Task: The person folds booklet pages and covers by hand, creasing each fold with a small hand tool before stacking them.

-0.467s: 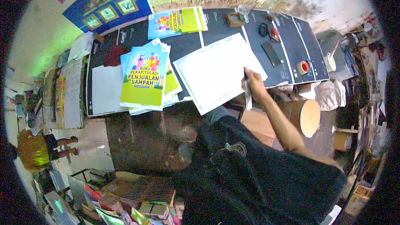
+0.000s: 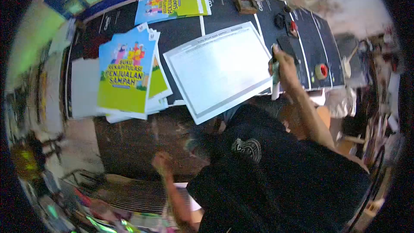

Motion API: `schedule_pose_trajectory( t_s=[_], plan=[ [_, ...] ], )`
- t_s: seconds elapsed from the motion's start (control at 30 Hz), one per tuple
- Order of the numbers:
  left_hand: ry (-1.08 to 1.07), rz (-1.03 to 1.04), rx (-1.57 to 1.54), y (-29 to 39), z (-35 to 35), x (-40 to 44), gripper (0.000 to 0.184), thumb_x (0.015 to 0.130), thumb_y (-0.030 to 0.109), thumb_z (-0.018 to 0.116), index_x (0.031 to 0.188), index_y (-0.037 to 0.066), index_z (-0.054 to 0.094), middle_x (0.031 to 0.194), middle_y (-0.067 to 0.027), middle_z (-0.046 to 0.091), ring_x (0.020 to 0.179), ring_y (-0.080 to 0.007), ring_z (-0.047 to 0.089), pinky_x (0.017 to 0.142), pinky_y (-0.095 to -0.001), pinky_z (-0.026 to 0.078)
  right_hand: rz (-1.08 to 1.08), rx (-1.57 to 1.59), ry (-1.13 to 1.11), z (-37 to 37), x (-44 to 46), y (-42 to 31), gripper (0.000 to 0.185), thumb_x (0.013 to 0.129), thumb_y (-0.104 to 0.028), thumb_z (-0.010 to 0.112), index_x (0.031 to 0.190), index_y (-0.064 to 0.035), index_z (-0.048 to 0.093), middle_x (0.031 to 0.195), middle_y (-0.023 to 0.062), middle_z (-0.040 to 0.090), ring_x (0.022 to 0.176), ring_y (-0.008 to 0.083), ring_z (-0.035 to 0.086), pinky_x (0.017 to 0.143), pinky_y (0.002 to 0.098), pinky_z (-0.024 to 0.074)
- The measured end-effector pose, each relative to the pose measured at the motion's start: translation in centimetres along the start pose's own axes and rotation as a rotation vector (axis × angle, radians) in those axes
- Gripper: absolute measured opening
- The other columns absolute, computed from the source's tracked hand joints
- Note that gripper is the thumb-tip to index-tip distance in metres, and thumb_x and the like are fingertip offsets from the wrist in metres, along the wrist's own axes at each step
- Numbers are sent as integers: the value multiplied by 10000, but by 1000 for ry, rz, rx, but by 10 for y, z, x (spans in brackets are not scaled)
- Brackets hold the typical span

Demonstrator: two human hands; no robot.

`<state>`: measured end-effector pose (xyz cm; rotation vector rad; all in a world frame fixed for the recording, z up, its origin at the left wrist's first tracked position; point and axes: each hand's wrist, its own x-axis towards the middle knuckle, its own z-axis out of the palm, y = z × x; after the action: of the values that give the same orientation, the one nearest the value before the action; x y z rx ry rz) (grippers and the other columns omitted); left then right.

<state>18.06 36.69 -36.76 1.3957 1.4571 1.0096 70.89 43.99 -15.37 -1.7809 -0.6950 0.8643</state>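
My right hand (image 2: 285, 70) is closed around a long, narrow, pale tool (image 2: 275, 87) with a dark end, at the right edge of the printed sheets (image 2: 220, 71); its exact kind is unclear. The sheets lie at an angle on the black table, and the top one carries a grey-bordered table. Below the table edge, my left hand (image 2: 162, 162) hangs over the dark floor, apart from the papers; motion blur hides its fingers. To the left lies a pile of blue and green booklet covers (image 2: 125, 75) reading "Buku Rekapitulasi Penjualan Sampah".
More covers (image 2: 172, 4) lie at the back of the black table (image 2: 228, 6). A wooden frame-like block (image 2: 246, 5), a dark flat object (image 2: 286, 47) and a tape roll (image 2: 321, 71) are toward the right. Cardboard and papers crowd the lower left.
My left hand has come into view at the lower middle. My right hand has shifted right along the sheets with the tool. The view has shifted, and the top sheet's print now shows.
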Motion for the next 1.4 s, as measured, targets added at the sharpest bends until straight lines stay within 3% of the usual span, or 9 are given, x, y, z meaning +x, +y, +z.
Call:
schedule_pose_trajectory(
  t_s=[0.2, 0.27, 0.5, 0.7, 0.77, 0.87, 0.97, 1.1, 1.4],
  plan=[
    [34, 196, -373, 111, 45, 20, 475, 977, 454, 534, 729, 49, 540, 730, -44, 523, 654, -154, 482, 597, -316, 379, -64, 174, -255, -45, -13, 33, 430, 1011, -449, 537, 803, -75, 576, 596, 38, 571, 481, 119, 528, 476, 264, 414],
    [100, 207, 79, 149, 84, 25, 547, 976, 533, 515, 797, 22, 590, 731, -48, 522, 646, -164, 484, 596, -314, 391, -56, 254, -274, -66, -21, 28, 410, 1020, -442, 520, 846, -75, 577, 597, 37, 575, 481, 118, 524, 476, 261, 411],
    [-99, -600, 173, 134, 179, 92, 698, 929, 627, 547, 1039, -44, 701, 880, -81, 684, 696, -156, 597, 545, -325, 472, 5, 351, -417, -104, -26, 40, 413, 1042, -440, 468, 898, -59, 539, 637, 45, 564, 512, 124, 520, 495, 266, 440],
    [215, -147, -41, 120, 219, 42, 444, 1021, 375, 533, 898, -22, 690, 718, -43, 629, 588, -102, 560, 443, -268, 398, -100, 569, -426, -140, 26, 51, 409, 1044, -432, 465, 922, -55, 566, 645, 43, 563, 522, 124, 522, 512, 252, 433],
    [248, -254, 174, 160, 237, -10, 486, 1019, 410, 539, 953, -48, 687, 770, -24, 636, 671, -131, 541, 613, -307, 454, -120, 594, -380, -155, 31, 50, 399, 1042, -418, 473, 936, -46, 572, 656, 44, 562, 547, 125, 527, 534, 251, 437],
    [365, -205, 105, 158, 276, -49, 454, 1029, 366, 532, 799, -8, 646, 697, -20, 583, 643, -87, 467, 546, -319, 392, -88, 710, -379, -158, 45, 56, 318, 1029, -346, 525, 965, -38, 571, 699, 53, 573, 566, 127, 532, 538, 250, 438],
    [110, -465, 142, 149, 300, -76, 419, 987, 388, 614, 830, 4, 666, 730, -10, 593, 687, -93, 485, 591, -315, 414, -46, 750, -369, -159, 54, 61, 277, 1018, -309, 550, 973, -37, 570, 706, 52, 569, 576, 126, 536, 535, 250, 432],
    [-107, -804, -142, 183, 317, -79, 359, 960, 410, 643, 982, 54, 687, 886, -1, 659, 826, -90, 609, 712, -277, 499, -8, 526, -325, -181, 55, 80, 296, 1016, -317, 548, 977, -26, 584, 701, 48, 566, 571, 123, 532, 530, 246, 419],
    [51, -621, -188, 182, 312, -51, 215, 942, 236, 699, 912, 23, 706, 793, -32, 688, 644, -104, 620, 639, -218, 497, 122, 143, -358, -193, 54, 108, 350, 1002, -386, 552, 1000, -43, 623, 695, 11, 580, 555, 79, 503, 501, 220, 352]
  ],
)
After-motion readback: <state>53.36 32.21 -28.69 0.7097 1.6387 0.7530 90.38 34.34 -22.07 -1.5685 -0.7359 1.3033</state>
